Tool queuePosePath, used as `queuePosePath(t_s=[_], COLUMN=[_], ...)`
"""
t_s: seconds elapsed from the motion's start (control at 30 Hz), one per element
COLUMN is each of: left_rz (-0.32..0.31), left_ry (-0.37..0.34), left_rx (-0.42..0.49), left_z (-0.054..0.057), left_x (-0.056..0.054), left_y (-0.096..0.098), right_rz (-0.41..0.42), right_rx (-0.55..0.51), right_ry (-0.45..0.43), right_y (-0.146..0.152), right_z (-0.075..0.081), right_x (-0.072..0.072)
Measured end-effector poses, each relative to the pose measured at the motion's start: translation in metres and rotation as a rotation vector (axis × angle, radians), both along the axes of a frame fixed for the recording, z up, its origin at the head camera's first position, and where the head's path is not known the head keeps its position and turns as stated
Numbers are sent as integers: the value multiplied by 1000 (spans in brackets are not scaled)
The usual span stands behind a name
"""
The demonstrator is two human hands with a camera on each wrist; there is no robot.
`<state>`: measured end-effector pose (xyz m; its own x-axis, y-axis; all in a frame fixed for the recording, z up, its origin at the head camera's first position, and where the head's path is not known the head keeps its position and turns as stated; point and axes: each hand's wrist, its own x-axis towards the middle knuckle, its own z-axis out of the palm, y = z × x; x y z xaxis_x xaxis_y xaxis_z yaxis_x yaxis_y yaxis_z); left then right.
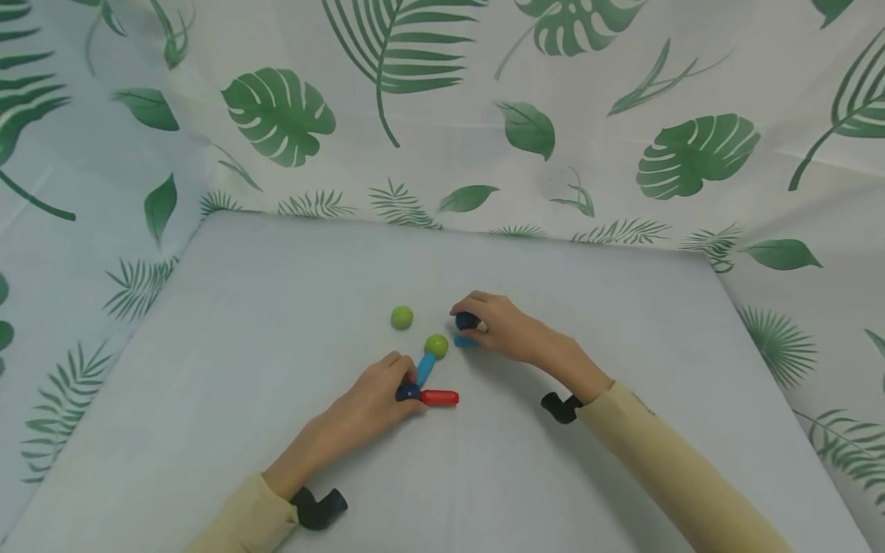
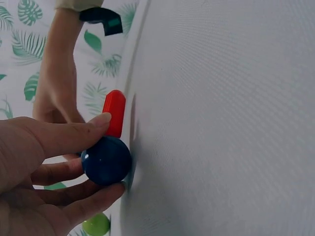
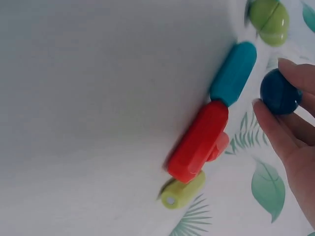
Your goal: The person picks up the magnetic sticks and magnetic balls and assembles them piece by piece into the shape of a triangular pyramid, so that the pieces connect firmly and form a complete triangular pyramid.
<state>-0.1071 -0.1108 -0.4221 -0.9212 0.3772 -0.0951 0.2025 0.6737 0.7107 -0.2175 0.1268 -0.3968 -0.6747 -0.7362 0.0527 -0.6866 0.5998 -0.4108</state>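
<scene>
My left hand (image 1: pixel 379 393) grips a dark blue ball (image 2: pixel 107 161) between thumb and fingers. A red stick (image 1: pixel 439 398) sticks out from that ball to the right. From beside the ball, a light blue stick (image 1: pixel 425 370) runs up to a green ball (image 1: pixel 436 346). My right hand (image 1: pixel 508 326) pinches another dark blue ball (image 3: pixel 280 92) between thumb and fingertips. In the head view, a light blue stick (image 1: pixel 465 341) shows just below this ball, partly hidden by the right hand; whether they are joined I cannot tell.
A second green ball (image 1: pixel 402 317) lies apart on the white tabletop (image 1: pixel 290 292). In the right wrist view a teal stick (image 3: pixel 234 73), a red stick (image 3: pixel 199 141) and a yellow stick (image 3: pixel 183 191) lie in a row. Leaf-patterned cloth (image 1: pixel 429 115) hangs around the table.
</scene>
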Motion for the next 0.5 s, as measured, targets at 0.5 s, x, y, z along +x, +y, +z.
queuePosePath(t_s=[0.5], left_rz=[6], left_ry=[47], left_rx=[-10], left_z=[0], left_x=[0], left_y=[2], right_rz=[-16], right_rx=[44], right_ry=[-143], right_y=[20], right_z=[5], right_x=[47])
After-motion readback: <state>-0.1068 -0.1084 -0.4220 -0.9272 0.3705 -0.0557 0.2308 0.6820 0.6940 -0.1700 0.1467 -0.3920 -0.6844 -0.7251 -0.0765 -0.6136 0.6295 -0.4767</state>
